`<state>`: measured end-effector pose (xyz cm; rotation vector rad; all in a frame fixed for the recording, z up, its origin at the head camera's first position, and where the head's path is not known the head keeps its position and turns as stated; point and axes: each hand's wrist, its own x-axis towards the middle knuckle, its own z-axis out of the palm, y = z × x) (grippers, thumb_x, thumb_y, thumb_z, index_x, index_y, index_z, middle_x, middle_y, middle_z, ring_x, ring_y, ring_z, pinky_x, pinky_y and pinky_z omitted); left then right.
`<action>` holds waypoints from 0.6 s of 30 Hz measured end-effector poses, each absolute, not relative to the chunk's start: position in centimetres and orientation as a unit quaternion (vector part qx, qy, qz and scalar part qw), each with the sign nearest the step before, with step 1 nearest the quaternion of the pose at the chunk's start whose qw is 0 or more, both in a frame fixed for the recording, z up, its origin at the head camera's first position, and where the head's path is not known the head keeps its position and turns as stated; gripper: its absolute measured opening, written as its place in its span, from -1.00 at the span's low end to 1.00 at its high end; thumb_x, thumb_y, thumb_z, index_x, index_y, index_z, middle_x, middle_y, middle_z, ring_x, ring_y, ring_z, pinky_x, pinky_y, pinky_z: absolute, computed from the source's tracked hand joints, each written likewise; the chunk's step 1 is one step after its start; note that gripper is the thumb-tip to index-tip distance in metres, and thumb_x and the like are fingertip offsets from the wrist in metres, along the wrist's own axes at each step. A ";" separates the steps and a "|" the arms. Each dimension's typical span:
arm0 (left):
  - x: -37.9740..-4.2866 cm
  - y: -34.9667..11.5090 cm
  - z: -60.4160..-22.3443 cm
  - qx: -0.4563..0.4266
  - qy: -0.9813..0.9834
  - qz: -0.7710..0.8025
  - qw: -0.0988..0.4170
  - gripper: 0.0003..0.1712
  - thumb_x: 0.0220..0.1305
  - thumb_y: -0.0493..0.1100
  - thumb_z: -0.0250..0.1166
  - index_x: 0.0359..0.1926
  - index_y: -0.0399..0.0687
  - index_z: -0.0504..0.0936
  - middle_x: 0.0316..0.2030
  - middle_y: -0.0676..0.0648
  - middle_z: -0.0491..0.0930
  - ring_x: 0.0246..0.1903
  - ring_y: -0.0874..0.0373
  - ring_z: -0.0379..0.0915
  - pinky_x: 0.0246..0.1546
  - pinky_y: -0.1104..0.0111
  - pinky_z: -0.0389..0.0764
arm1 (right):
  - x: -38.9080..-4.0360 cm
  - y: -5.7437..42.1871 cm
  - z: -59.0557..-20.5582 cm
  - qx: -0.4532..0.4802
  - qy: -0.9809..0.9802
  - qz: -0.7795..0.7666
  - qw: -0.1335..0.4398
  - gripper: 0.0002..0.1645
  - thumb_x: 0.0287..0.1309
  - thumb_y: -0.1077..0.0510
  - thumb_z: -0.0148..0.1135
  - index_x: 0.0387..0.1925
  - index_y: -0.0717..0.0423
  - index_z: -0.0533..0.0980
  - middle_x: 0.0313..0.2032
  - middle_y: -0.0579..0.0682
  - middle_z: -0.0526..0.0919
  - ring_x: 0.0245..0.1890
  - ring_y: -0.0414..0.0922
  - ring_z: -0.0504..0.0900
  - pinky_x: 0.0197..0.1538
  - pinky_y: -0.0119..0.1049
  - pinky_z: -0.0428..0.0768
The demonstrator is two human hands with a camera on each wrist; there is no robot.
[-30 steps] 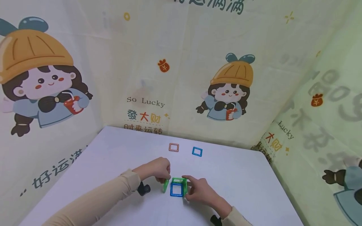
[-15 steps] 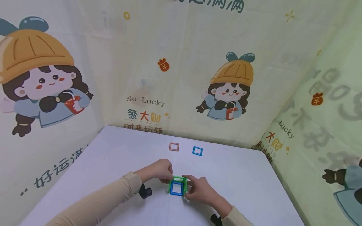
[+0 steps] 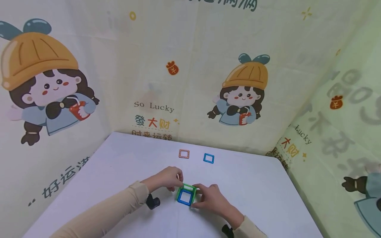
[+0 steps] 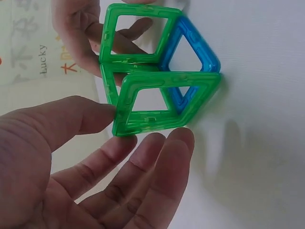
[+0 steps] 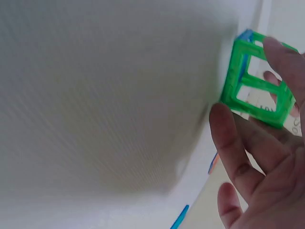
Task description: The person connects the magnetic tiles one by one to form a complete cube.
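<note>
A small box of magnetic tiles stands on the table: a blue square tile (image 3: 184, 203) forms its near side, with green tiles (image 3: 189, 185) on other sides. My left hand (image 3: 166, 178) is at the box's left. In the left wrist view its thumb and index finger pinch the corner of the left green tile (image 4: 171, 78), whose far end meets the blue tile (image 4: 202, 45). My right hand (image 3: 214, 200) grips the box from the right. The right wrist view shows its thumb and fingertip at opposite edges of a green tile (image 5: 259, 84).
Farther back on the white table (image 3: 134, 155) lie an orange square tile (image 3: 184, 157) and a blue square tile (image 3: 209, 162), flat and apart. A printed cloth (image 3: 193, 82) hangs along the table's back and sides.
My left hand has brought its green tile rightward from a gap beside the box up against the blue tile's left side. The box has turned slightly; my right hand stays on it.
</note>
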<state>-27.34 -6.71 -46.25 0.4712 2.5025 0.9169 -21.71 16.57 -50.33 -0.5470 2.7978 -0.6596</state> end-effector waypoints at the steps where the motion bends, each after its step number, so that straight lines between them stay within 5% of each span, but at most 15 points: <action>1: -27.3 -6.7 -46.2 0.171 0.902 0.332 0.217 -0.82 0.24 -0.15 0.48 -0.31 -0.02 0.61 -0.37 -0.02 0.57 -0.56 0.14 0.61 -0.47 0.38 0.67 | -21.8 16.7 -50.2 -0.188 0.949 -0.226 0.112 -0.18 0.03 -0.23 0.58 0.31 -0.18 0.51 -0.17 -0.24 0.80 -0.40 -0.30 0.46 0.04 -0.03 0.29; 9: -27.5 -7.0 -46.4 0.179 0.896 0.343 0.218 -0.84 0.25 -0.14 0.47 -0.28 -0.02 0.62 -0.36 0.00 0.58 -0.53 0.12 0.63 -0.42 0.35 0.68 | -23.3 17.7 -50.0 -0.238 0.925 -0.274 0.112 -0.43 0.26 0.05 0.44 0.29 -0.13 0.57 -0.08 -0.10 0.82 -0.34 -0.35 0.57 -0.23 -0.41 0.52; 18: -28.1 -7.6 -46.5 0.172 0.902 0.330 0.220 -0.83 0.34 -0.02 0.42 -0.26 0.02 0.66 -0.38 0.00 0.61 -0.51 0.13 0.63 -0.39 0.35 0.66 | -24.4 17.7 -50.6 -0.254 0.919 -0.288 0.088 -0.70 0.31 0.11 0.38 0.06 -0.12 0.72 -0.14 -0.23 0.80 -0.34 -0.39 0.55 -0.22 -0.46 0.54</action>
